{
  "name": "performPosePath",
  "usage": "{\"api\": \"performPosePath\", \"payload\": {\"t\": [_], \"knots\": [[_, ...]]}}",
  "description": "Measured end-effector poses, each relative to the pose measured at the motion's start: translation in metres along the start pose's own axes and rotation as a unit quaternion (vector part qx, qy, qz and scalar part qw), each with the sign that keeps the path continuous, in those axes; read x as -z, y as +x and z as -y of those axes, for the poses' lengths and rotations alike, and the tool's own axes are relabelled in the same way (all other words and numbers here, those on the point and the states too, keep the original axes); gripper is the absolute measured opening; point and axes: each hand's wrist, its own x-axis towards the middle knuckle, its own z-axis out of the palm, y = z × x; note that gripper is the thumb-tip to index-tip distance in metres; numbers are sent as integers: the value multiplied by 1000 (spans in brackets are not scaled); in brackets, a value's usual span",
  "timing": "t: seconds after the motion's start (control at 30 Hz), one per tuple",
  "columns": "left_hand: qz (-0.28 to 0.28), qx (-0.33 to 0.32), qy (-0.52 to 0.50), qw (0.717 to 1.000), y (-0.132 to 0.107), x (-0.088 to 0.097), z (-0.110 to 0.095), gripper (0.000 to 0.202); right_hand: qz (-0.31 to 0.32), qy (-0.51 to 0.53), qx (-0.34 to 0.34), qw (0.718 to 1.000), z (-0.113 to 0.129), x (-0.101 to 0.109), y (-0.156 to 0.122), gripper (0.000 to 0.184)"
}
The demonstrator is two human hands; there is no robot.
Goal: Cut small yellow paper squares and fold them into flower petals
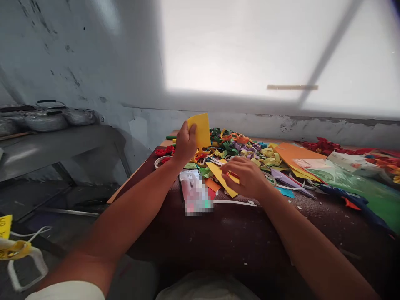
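Note:
A piece of yellow paper [203,130], seemingly folded, is held upright above the table by my left hand [186,143], thumb and fingers pinching its left edge. My right hand [245,177] is closed around scissors [215,161]; their metal blades point left and a bit of red handle shows under my fingers. Below the right hand lies another yellow paper sheet [220,177]. A phone [192,185], partly blurred out, rests on the table between my forearms. Small orange paper [212,184] sits beside it.
Curled paper strips [237,146] in many colours heap at the back of the dark table [218,237]. Orange sheets [296,160], a green plastic bag [353,187] and a tissue pack [353,163] lie on the right. A tape roll [158,161] stands left. Wrapped pots [46,120] sit on a side bench.

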Motion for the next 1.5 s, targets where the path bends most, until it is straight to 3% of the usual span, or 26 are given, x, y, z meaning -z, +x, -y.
{"api": "performPosePath", "payload": {"t": [0.07, 0.13, 0.23, 0.4, 0.9, 1.07, 1.23, 1.3, 1.4, 1.5], "knots": [[2, -1, 2, 1000, -1, 0, 0, 56, 10, 132, 129, 983, 11, -5, -1, 15], [4, -3, 6, 1000, -1, 0, -1, 56, 15, 203, 202, 958, 19, -12, -3, 16], [7, -8, 13, 1000, -2, 0, -2, 55, 22, 231, 244, 942, 26, -20, -7, 20], [23, -8, 7, 1000, -3, -1, -2, 53, 10, 215, 263, 941, 26, -22, -9, 24], [41, -30, 27, 998, -4, -1, -5, 52, 2, 210, 246, 946, 25, -24, -11, 30], [55, -44, 68, 995, -4, 1, -4, 39, -72, 189, 170, 965, 10, -14, -6, 31], [141, -41, 142, 979, -8, 0, -5, 18, -48, 74, 53, 995, -9, 3, 18, 46], [161, -42, 146, 975, -10, -1, -6, 14, -27, 21, 48, 998, -16, 5, 30, 49], [169, -57, 152, 972, -11, -1, -9, 12, -37, -5, 46, 998, -22, -2, 42, 52], [171, -61, 156, 971, -11, 0, -11, 14, -52, 49, 19, 997, -22, -16, 39, 53]]}}
